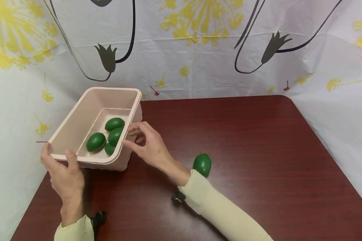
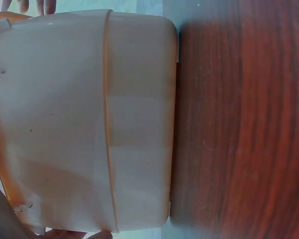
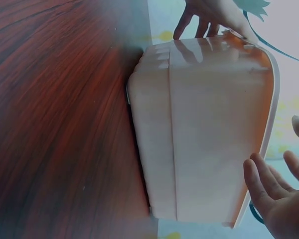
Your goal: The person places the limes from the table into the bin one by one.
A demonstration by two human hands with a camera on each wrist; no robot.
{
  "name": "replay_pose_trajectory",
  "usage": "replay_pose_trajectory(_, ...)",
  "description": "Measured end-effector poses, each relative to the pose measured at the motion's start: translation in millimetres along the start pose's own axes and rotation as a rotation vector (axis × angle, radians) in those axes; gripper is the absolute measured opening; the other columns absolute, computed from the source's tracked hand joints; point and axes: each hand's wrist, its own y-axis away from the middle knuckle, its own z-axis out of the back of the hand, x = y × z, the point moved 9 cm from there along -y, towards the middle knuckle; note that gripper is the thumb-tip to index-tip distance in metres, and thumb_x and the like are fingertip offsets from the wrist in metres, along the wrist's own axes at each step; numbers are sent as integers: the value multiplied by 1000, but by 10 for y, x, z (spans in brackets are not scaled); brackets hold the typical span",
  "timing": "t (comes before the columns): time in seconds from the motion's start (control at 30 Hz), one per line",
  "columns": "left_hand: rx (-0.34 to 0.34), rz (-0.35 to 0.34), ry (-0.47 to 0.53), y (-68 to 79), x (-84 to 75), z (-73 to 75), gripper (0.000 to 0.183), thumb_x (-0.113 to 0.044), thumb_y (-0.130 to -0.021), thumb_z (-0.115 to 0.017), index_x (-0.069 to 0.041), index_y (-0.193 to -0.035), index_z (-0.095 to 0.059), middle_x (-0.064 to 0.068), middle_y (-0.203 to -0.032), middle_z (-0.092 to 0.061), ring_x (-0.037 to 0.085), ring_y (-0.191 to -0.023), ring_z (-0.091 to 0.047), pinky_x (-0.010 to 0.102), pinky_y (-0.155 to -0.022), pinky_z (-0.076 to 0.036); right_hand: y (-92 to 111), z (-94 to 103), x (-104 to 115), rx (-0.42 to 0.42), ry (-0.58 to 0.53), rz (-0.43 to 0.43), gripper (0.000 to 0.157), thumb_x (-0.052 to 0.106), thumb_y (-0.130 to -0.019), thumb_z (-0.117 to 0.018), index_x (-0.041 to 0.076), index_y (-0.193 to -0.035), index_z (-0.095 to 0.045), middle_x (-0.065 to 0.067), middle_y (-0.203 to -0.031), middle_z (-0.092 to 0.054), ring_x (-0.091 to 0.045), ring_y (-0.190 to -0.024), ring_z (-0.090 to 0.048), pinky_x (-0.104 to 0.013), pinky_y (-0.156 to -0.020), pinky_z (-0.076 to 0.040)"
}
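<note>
A beige plastic bin (image 1: 92, 157) stands at the left of the table, with several green limes (image 1: 96, 142) inside. At its near left corner my left hand (image 1: 67, 179) grips the rim, thumb over the edge and fingers along the outer side. My right hand (image 1: 151, 145) is beside the bin's right rim, its fingers loosely bent and the thumb apart from them; nothing is held there. In the right wrist view the right hand's fingertips (image 3: 256, 164) are by the outer wall, close to the rim. Another lime (image 1: 202, 164) lies on the table by the right forearm.
The dark red wooden table (image 1: 244, 134) extends to the right of the bin. A white patterned cloth (image 1: 199, 67) hangs behind and along the sides. Each wrist carries a small black camera mount.
</note>
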Motion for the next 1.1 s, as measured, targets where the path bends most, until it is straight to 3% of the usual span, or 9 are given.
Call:
replay_pose_trajectory(0.13, 3, -1, -1, -3, -13, -10, 65, -49, -95, -49, -42, -158, -33, -6, -164, -41, 51, -136, -48, 68, -106, -29, 50, 98, -35, -10, 1, -7, 35, 21, -91, -80, 6, -119, -65, -5, -119, -66, -23, -109, -72, -30, -87, -59)
replay_pose_trajectory(0.33, 1, -17, -5, -5, -22, -11, 65, -49, -96, -50, -41, -158, -33, -4, -164, -41, 48, -139, -47, 68, -107, -29, 136, 246, -142, -27, 26, -56, 32, 22, -91, -81, 12, -118, -65, -1, -117, -66, -18, -107, -72, -34, -90, -59)
replay_pose_trajectory(0.77, 2, -6, -3, -8, -8, 1, 65, -49, -95, -49, -43, -157, -32, -5, -164, -40, 51, -137, -47, 68, -106, -28, 300, 546, -295, -35, 74, -116, 29, 24, -92, -80, 12, -115, -66, -4, -117, -66, -21, -109, -71, -40, -95, -57)
replay_pose_trajectory(1.1, 7, 13, -8, -12, 16, -1, 64, -49, -95, -48, -45, -156, -32, -8, -165, -39, 49, -136, -48, 66, -106, -28, 417, 727, -384, -36, 131, -133, 27, 26, -93, -79, 16, -114, -66, -4, -115, -66, -21, -109, -71, -38, -96, -56)
